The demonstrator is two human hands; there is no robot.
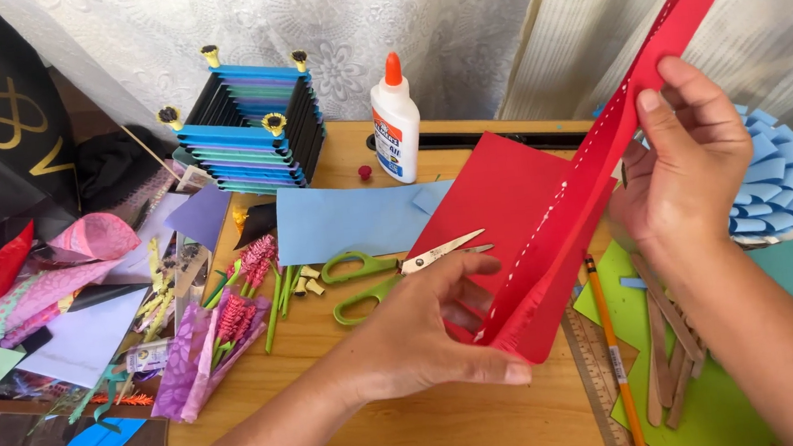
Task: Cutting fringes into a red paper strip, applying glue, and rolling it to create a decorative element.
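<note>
Head view shows a folded red paper sheet (550, 229) held slantwise above the wooden table (453, 428), its pleated edge carrying a dotted line of white glue. The left hand (425, 330) pinches the lower folded corner between thumb and fingers; the right hand (683, 164) grips the upper strip, thumb pressed on its face. The paper looks light, thin and easily creased, and probably tacky along the glue line, so it seems best held by its dry ends, as both hands do. Just beyond the left hand lie green-handled scissors (373, 278) on a blue paper sheet (348, 218), with a white glue bottle (395, 123) farther off. Below the right wrist lie a pencil (613, 347) and wooden sticks (665, 343).
</note>
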